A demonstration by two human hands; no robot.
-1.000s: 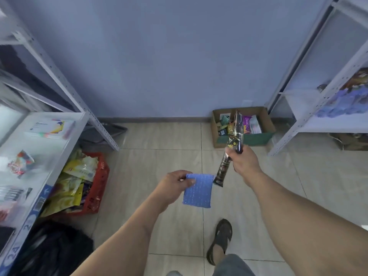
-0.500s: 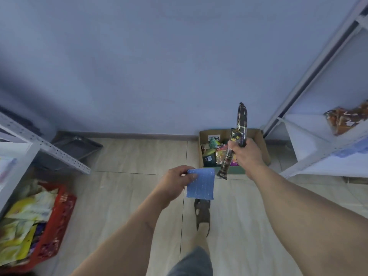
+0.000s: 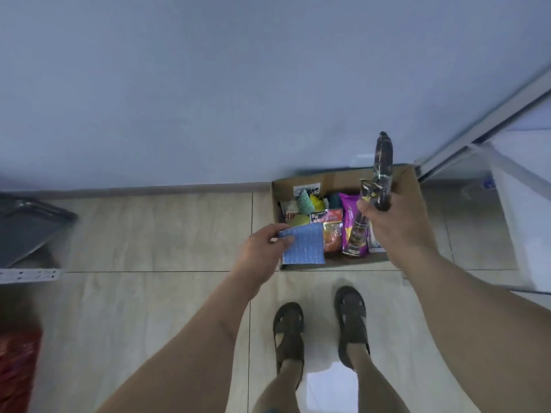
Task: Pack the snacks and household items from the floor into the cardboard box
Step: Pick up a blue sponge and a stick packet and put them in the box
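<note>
An open cardboard box (image 3: 414, 204) stands on the tiled floor against the wall, holding several colourful snack packets, among them a purple one (image 3: 348, 216). My left hand (image 3: 262, 248) pinches a flat blue cloth (image 3: 304, 244) by its left edge, over the box's near left corner. My right hand (image 3: 393, 231) grips a long dark snack packet (image 3: 383, 171) held nearly upright above the right side of the box. Its lower end hangs over the purple packet.
My two sandalled feet (image 3: 319, 326) stand just before the box. A white metal shelf unit (image 3: 507, 162) rises at the right, close to the box. A grey tray (image 3: 24, 228) lies at the far left, a red basket (image 3: 18, 365) at the lower left.
I have walked up to the box, which now lies directly under my hands. Both hands have moved forward over it, each holding the same item. The left shelf and basket slid out of view.
</note>
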